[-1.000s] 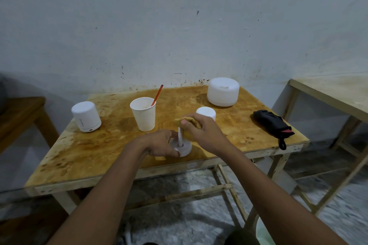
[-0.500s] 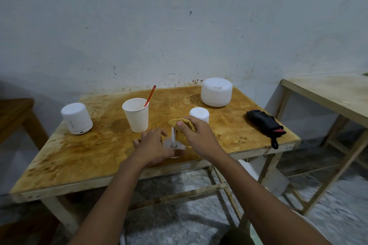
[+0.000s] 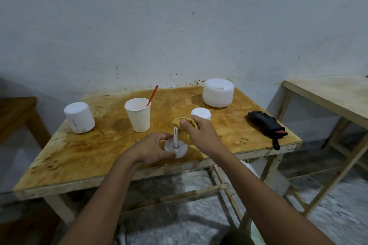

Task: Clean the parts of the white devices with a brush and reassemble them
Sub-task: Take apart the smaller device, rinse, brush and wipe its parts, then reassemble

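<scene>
Disc with stem (image 3: 176,148): at the near edge of the table (image 3: 79,155), stem upright, probably kept so for wiping all round. Gripped at its left rim by the left hand (image 3: 151,149), fingers curled about it, likely to stop it sliding. Just right of the stem, right hand (image 3: 201,135) pinching a bunched yellow cloth (image 3: 184,121), seemingly ready to rub. Brush (image 3: 152,95) standing unused in the paper cup (image 3: 138,114), farther back. Half a second ago: left fingers spread, off the disc; now closed on it. Cloth held as before.

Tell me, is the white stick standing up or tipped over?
Standing up: the white stick rises straight from its round base.
</scene>
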A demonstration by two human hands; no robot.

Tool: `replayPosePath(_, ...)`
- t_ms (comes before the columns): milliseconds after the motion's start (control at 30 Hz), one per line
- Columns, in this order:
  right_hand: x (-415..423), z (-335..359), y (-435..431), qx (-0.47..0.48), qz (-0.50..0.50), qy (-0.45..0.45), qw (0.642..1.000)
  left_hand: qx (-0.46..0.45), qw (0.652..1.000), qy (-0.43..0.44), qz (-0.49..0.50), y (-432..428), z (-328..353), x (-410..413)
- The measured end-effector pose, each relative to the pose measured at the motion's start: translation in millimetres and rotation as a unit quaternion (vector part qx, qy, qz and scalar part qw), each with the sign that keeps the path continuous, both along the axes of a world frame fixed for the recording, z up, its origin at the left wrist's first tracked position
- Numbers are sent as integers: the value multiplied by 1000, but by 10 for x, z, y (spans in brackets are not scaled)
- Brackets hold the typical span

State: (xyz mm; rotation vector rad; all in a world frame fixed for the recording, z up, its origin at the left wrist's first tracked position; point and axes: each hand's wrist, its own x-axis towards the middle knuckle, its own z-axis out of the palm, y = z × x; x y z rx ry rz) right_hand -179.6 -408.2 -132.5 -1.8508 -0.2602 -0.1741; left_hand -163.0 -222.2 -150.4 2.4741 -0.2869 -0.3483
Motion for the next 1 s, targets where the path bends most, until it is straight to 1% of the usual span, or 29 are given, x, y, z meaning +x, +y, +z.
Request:
replayPosePath(67,-11,-26,30,11,3,-27,1000,-3,1000,2,6,-16,-28,-17)
replayPosePath(133,-14,-79,56,8,3,-23,1000,-12,1000,-3,8,-37,-69,-20)
replayPosePath(233,-17,-103,69,17,-9,12,1000,-17,999,-13,25,-48,-131,-2)
replayPosePath(400,-11,-69,93,12,-17,68,997,7,997,-47,58,-134,-93,-61)
replayPosePath(533,20,-73,81,-36,-4,109,993,2,997,-58,51,-165,-68,-72)
replayPosePath(600,30,-102,69,-44,-16,71,996,1,998,-44,46,-158,-54,-69)
replayPosePath(700,-9,-130,61,16,-24,-23,999,-1,999,-34,43,-128,-18,-83)
replayPosePath(767,-49,-168,65,29,-18,-50,998,1,999,-30,38,-109,-13,-72)
replayPosePath(833,-69,-197,67,23,-20,-57,998,2,999,-20,31,-95,-13,-52)
replayPosePath(900,-58,-180,70,13,-24,-44,999,1,1000,-11,23,-81,-4,-28)
replayPosePath(1000,-38,-116,64,-7,-25,18,1000,-5,1000,-1,15,-78,4,-7)
